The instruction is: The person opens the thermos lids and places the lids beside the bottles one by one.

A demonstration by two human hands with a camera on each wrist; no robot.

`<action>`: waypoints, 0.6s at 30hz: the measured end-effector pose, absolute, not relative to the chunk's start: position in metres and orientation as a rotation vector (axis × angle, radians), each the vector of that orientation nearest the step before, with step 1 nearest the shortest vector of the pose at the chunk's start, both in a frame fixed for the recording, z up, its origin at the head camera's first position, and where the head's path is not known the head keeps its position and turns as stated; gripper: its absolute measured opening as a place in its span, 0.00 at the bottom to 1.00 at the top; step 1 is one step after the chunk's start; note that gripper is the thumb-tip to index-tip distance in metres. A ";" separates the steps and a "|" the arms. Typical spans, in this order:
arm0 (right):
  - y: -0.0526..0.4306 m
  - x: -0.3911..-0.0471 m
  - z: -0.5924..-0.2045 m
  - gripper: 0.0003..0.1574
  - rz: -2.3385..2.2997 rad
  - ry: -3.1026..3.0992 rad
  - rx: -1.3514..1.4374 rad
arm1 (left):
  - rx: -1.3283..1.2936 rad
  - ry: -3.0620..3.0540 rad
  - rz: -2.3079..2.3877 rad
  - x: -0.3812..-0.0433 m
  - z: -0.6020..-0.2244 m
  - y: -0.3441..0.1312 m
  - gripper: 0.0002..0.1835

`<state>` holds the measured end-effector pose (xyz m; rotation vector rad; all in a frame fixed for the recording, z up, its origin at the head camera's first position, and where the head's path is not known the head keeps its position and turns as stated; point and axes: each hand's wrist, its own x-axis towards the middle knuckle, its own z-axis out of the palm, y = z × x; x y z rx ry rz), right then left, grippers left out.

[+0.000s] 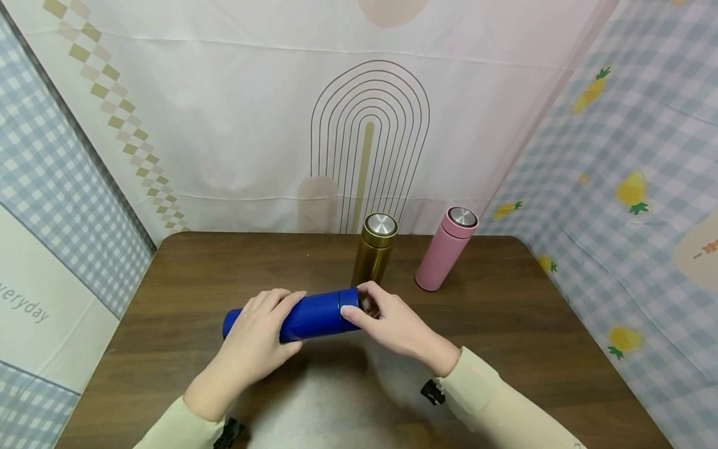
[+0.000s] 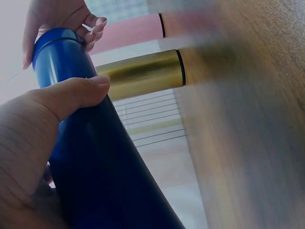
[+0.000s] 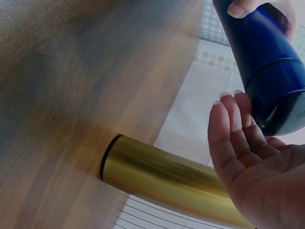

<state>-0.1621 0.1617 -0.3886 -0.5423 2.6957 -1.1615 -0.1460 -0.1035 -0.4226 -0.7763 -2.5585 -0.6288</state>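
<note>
A blue thermos bottle is held tilted nearly on its side above the table. My left hand grips its body, and in the left wrist view the thumb lies across it. At the lid end, my right hand holds the lid between thumb and fingers. The right wrist view shows the fingers beside the lid's dark, shiny top. Just behind the right hand stands an upright gold thermos bottle, its lower part partly hidden.
A pink thermos bottle stands upright to the right of the gold one. Both are on a brown wooden table. A white patterned cloth hangs behind the table, with checkered cloth at the right side.
</note>
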 end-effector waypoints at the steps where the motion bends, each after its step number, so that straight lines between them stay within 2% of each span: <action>1: 0.162 -0.162 -0.389 0.31 -1.173 2.685 -0.547 | -0.779 -2.558 -0.632 -0.146 -0.422 -0.103 0.43; 10: 0.166 -0.162 -0.389 0.33 -1.199 2.668 -0.601 | -0.783 -2.605 -0.627 -0.146 -0.422 -0.103 0.42; 18: 0.166 -0.163 -0.389 0.37 -1.204 2.639 -0.841 | -0.777 -2.650 -0.645 -0.145 -0.421 -0.105 0.42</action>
